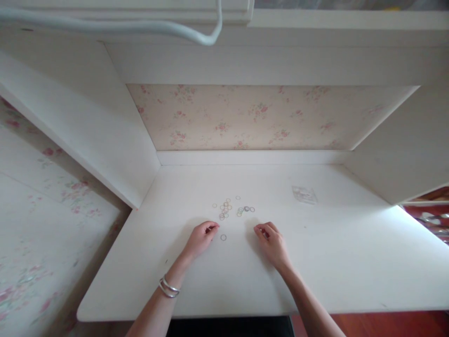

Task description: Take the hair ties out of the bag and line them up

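Several small thin rings (231,208) lie scattered in a loose cluster on the white desk (351,262). One single ring (223,237) lies apart, nearer to me, between my two hands. My left hand (202,237) rests on the desk just left of that ring, fingers curled with the tips pinched together; I cannot tell whether a ring is between them. A silver bangle sits on its wrist. My right hand (271,241) rests to the right, fingers curled and tips pinched; whether it holds anything is hidden.
A small clear plastic bag (304,194) lies flat at the desk's back right. White side panels and a floral back wall (252,117) enclose the desk. A white cable (140,25) hangs across the shelf above.
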Available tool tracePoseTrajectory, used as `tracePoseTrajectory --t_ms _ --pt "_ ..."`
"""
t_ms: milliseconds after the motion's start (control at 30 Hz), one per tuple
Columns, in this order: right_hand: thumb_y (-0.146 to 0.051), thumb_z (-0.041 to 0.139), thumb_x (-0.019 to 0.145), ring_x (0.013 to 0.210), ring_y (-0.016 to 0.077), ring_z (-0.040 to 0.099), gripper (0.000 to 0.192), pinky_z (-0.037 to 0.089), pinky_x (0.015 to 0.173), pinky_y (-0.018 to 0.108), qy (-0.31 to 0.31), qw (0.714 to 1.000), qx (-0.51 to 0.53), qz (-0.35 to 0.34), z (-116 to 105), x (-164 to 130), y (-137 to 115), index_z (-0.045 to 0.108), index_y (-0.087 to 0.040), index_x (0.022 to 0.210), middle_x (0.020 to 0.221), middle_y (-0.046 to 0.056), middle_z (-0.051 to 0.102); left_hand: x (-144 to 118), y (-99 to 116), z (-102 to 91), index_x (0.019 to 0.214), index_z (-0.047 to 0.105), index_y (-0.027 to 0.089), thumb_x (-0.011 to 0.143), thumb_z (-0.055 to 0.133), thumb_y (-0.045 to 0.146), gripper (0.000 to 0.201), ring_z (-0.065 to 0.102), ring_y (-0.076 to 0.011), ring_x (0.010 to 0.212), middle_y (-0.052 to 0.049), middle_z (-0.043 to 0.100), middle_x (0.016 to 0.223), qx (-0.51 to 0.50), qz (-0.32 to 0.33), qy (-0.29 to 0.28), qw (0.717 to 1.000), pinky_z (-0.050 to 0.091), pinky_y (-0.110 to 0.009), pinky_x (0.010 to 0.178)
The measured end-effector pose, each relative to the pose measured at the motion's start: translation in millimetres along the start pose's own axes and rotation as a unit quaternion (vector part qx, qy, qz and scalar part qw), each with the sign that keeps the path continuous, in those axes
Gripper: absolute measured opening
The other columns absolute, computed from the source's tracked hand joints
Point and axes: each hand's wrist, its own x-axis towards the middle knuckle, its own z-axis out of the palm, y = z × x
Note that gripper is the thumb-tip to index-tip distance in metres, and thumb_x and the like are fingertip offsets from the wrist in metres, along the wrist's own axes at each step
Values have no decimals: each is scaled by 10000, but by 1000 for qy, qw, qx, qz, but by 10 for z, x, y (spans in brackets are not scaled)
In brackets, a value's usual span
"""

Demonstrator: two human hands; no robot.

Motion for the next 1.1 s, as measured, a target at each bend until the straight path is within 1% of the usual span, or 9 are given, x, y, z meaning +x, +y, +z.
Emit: tracePoseTrajectory --t_ms 100,167,300,400,600,700,800,933,1100 --pt "-454 423 873 645 140 552 341 419 604 254 12 1000 -6 20 -80 -41 141 646 -202 817 805 43 597 71 104 88 946 661 170 842 463 387 311 587 -147 708 -43 672 821 50 38 -23 998 443 -238 650" --pt "-449 416 878 634 134 550 340 415 593 245 12 1000 -3 15 -88 -68 172 643 -202 818 806 41 596 149 183 168 938 666 182 852 453 362 292 598 -149 751 -42 680 872 86 72 -28 993 450 -240 692" --pt "-401 403 898 654 129 548 312 414 621 234 -14 999 -27 -28 -61 -81 165 637 -214 811 804 31 593 376 322 338 933 670 195 855 456 293 248 603 -152 818 -39 681 912 172 147 -8 974 446 -238 757" --pt "-381 397 903 675 136 547 307 414 643 239 -19 998 -41 -46 -55 -66 171 639 -217 809 795 32 590 571 399 438 920 668 201 856 455 264 231 603 -151 845 -34 679 909 227 177 5 958 439 -236 797" --pt "-384 404 896 669 131 552 306 410 604 226 -13 1000 -13 -25 -76 -48 206 652 -221 821 804 34 595 921 505 525 905 667 222 851 469 257 208 600 -148 881 -29 666 950 333 145 -2 932 430 -228 819" --pt "-377 416 891 665 124 552 293 406 596 218 -14 1000 -9 -20 -90 -44 197 656 -227 815 799 25 598 1077 538 539 875 676 229 838 492 269 193 601 -155 878 -29 665 946 356 138 -19 924 429 -236 811" --pt "-360 427 885 659 118 550 279 407 598 214 -13 1000 -9 -23 -108 -42 179 659 -229 803 791 20 601 1202 554 547 820 691 229 805 535 282 166 606 -159 822 -30 671 895 367 137 -46 919 435 -236 756" --pt "-346 423 881 660 121 555 276 409 599 217 -13 1000 -10 -24 -119 -46 172 661 -235 797 792 20 606 1259 551 556 762 703 238 757 586 289 128 611 -163 763 -23 683 827 372 143 -91 913 431 -234 701" --pt "-368 398 888 676 140 556 305 425 624 242 -22 999 -10 -21 -99 -51 193 661 -230 822 821 38 608 1180 503 566 738 696 241 762 571 283 134 617 -183 768 -37 694 830 366 159 -114 910 428 -253 687"
